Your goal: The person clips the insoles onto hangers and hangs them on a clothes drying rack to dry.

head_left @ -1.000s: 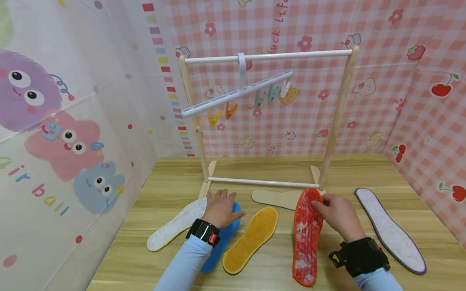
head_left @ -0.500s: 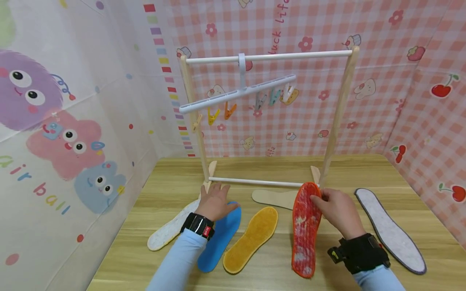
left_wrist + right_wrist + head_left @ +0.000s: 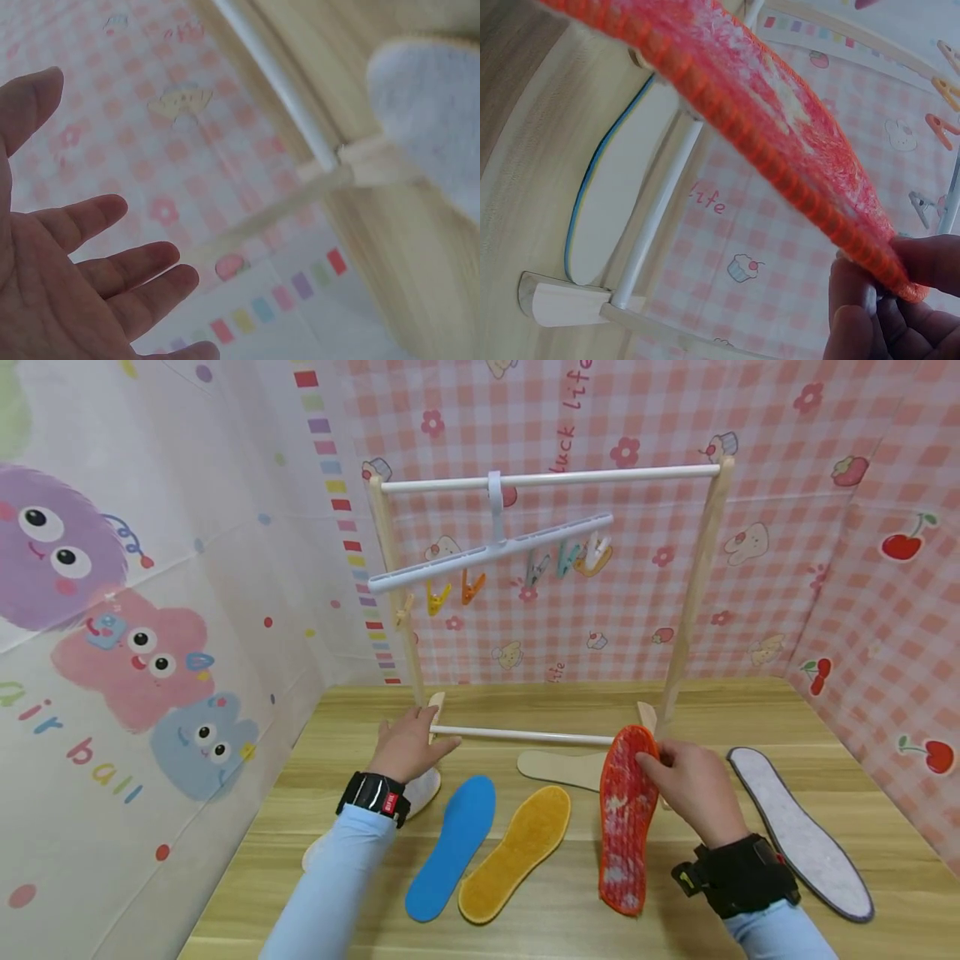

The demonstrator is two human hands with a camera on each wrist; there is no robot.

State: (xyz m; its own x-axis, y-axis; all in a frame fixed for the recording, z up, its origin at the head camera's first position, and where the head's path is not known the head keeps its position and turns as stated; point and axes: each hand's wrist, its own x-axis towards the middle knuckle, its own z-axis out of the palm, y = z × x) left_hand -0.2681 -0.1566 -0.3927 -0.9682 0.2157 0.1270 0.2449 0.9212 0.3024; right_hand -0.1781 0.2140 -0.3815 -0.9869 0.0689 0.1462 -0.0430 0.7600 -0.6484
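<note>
Over the worktop (image 3: 558, 914), the red insole (image 3: 624, 835) is pinched near its far end by the right hand (image 3: 693, 789); nothing's held by the spread left hand (image 3: 408, 747)! Light, soft, probably bendy, it's best gripped there.

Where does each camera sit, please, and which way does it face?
Head: worn on the person's head, facing forward and down over the rack; left hand, right hand and sleeves show.
Left wrist: worn there, facing the checked backdrop and a pale insole; the left hand shows.
Right wrist: worn there, facing the red insole, backdrop behind; the right hand shows, pinching it.
Shared: head and right wrist views both show the red insole.
</note>
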